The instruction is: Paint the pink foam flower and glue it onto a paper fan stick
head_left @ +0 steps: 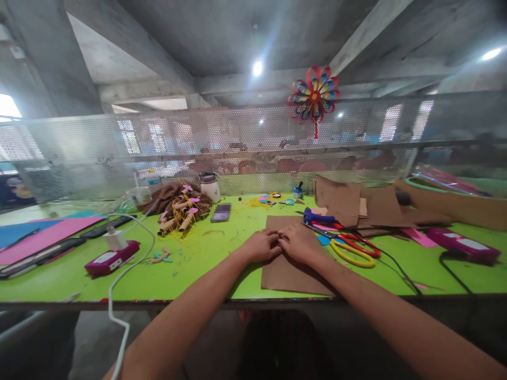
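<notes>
My left hand [261, 246] and my right hand [300, 244] meet over a brown cardboard sheet [273, 277] at the table's front edge. Fingers on both are bent and pressed together, the tips almost touching. Whatever lies between them is too small or hidden to make out. Just right of my right hand are a blue glue gun [317, 217], scissors with yellow handles [352, 259] and scissors with red handles [370, 247]. A bit of blue paper [325, 240] shows beneath the scissors.
On the green table [206, 269], paper tubes [184, 221] with yellow strands lie left, near a phone [221, 212] and a jar [209, 187]. Purple power strips [113, 258] sit at both sides; a white cable [130, 269] hangs over the edge. Cardboard pieces [340, 200] stand back right.
</notes>
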`<act>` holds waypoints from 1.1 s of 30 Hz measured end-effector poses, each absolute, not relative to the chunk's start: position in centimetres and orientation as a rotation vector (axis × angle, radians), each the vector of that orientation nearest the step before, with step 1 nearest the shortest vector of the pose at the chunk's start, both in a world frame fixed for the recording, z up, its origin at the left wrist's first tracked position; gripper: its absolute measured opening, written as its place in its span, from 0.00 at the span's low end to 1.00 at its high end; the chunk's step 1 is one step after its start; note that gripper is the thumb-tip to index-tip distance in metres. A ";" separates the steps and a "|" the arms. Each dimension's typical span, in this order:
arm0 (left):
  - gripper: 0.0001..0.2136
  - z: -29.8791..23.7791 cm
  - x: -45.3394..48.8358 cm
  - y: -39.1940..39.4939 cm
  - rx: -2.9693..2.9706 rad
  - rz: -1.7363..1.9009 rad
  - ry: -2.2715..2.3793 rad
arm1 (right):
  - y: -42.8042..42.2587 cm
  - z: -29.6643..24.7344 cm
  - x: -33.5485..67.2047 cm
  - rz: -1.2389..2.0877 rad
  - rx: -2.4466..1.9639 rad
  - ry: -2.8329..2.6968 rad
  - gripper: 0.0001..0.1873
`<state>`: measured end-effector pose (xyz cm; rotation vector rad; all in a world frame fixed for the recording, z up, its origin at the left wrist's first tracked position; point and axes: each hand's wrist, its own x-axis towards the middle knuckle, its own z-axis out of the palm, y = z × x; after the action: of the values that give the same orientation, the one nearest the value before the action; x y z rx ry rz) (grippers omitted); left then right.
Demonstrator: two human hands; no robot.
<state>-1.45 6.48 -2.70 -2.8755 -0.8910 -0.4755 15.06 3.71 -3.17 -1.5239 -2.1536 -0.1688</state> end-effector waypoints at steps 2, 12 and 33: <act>0.21 -2.8 -1.4 6.3 -2.865 -0.411 -0.910 | 4.2 -3.8 15.0 -0.154 -1.532 -2.200 0.14; 0.26 -1.9 -1.5 6.3 -2.843 -0.209 -1.013 | 4.2 -3.4 15.3 -0.040 -1.423 -2.252 0.13; 0.19 -1.1 -2.4 7.9 -2.850 -0.301 -1.329 | 7.0 -2.6 19.1 0.141 -1.542 -1.740 0.13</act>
<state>-2.44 7.87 -1.12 -2.8500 -1.3285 -0.3008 19.06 6.96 -2.60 -1.5417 -1.7400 0.1410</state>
